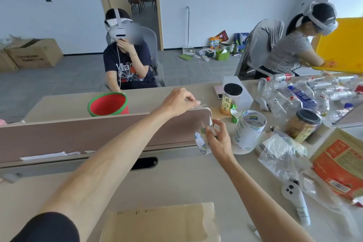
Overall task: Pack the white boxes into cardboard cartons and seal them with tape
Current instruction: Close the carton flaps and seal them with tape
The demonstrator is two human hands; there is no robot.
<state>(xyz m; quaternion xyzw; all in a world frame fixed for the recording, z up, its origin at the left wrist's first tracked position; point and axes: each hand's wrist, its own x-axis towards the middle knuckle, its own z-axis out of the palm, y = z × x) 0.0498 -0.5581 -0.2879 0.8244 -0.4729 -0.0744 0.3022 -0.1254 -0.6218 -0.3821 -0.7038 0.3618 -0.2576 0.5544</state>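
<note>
Pulling tape: your left hand [179,101] pinches the free end of a clear strip against the top right corner of the desk divider [98,133], fingers curled on it. Your right hand [218,140] grips the small tape roll [201,141] just below that corner, fingers wrapped round it. The strip between your hands barely shows, so I can't tell whether it's cut.

The cardboard carton [161,222] sits at the near edge of the desk [176,179], straight in front of you, flaps closed flat. It looks like tape runs along its right side, but the seam isn't clear from here. No white boxes in view. They're likely inside, but I can't confirm.

My read: packing is done for this carton and sealing is partway. Left to do: free the strip, bring it down, press it over the seam.

A larger deli-branded tape roll [249,133] stands just right of your right hand, untouched. Further right is clutter: a jar [302,125], plastic bottles [294,92], a clear bag [280,155]. Keep the sticky end off those.
</note>
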